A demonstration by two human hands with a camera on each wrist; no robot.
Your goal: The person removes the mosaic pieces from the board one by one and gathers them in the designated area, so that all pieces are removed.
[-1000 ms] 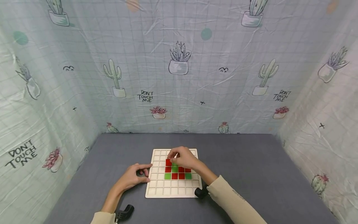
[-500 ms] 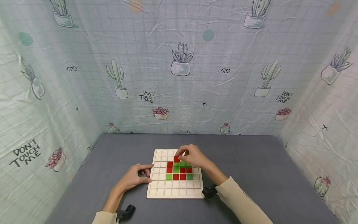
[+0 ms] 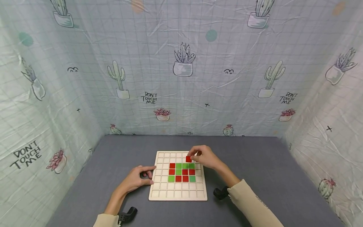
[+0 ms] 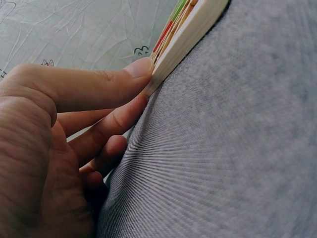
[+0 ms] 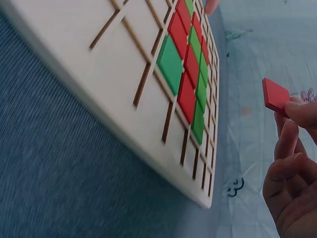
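Note:
My right hand [image 3: 205,157] pinches a small square red tile [image 3: 188,159] between thumb and fingers, over the far right part of a pale wooden grid board [image 3: 177,195]. In the right wrist view the held red tile [image 5: 275,95] is tilted and apart from the board [image 5: 89,64]. Red and green tiles [image 3: 182,172] fill a block of three rows near the board's middle. The far row starts with red at the left, then runs green. My left hand [image 3: 136,179] touches the board's left edge with index finger and thumb spread; its thumb [image 4: 104,84] lies at the edge.
The board lies on a grey tabletop [image 3: 127,148]. Behind and to both sides hangs a pale cloth [image 3: 181,88] printed with cacti. Black wrist cameras are strapped below the left hand [image 3: 127,215] and the right one [image 3: 221,193].
My right hand has moved right across the far part of the board with the red tile, uncovering the far row of tiles. The left hand stays at the board's edge.

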